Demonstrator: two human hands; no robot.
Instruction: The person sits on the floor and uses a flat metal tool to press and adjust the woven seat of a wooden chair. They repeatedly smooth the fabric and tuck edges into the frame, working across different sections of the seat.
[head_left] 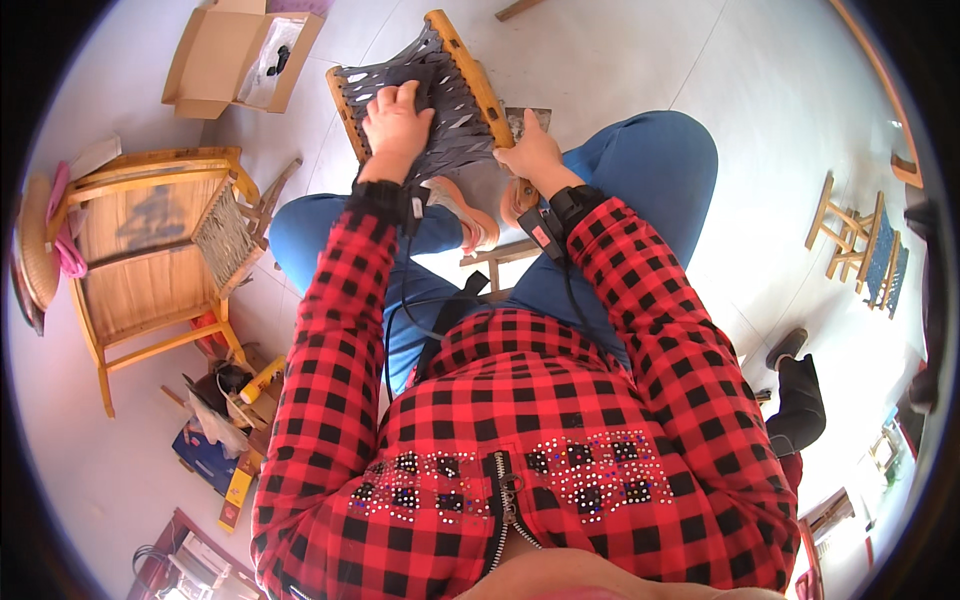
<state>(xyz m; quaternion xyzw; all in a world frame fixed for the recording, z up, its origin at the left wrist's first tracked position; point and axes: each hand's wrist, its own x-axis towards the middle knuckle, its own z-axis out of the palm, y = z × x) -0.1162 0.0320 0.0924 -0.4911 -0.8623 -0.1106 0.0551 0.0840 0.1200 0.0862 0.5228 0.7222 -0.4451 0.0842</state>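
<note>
A small wooden-framed stool (483, 88) with a seat woven from dark grey strips (455, 150) is tilted in front of my knees. Gaps of light show between the strips. My left hand (397, 128) rests on the weave with its fingers apart, beside a darker grey patch near the left rail (345, 110). At the near end of the right rail, my right hand (533, 158) is closed on the stool's frame. Its palm side is hidden, as are most of the stool's legs. Both wrists carry black bands with small devices and cables.
An open cardboard box (225, 65) stands at the far left. A wooden chair (150, 250) lies tipped over on the left, near tools and bags (225, 400). Folding stools (860, 245) with blue seats stand on the right. Another person's leg (798, 400) shows at lower right.
</note>
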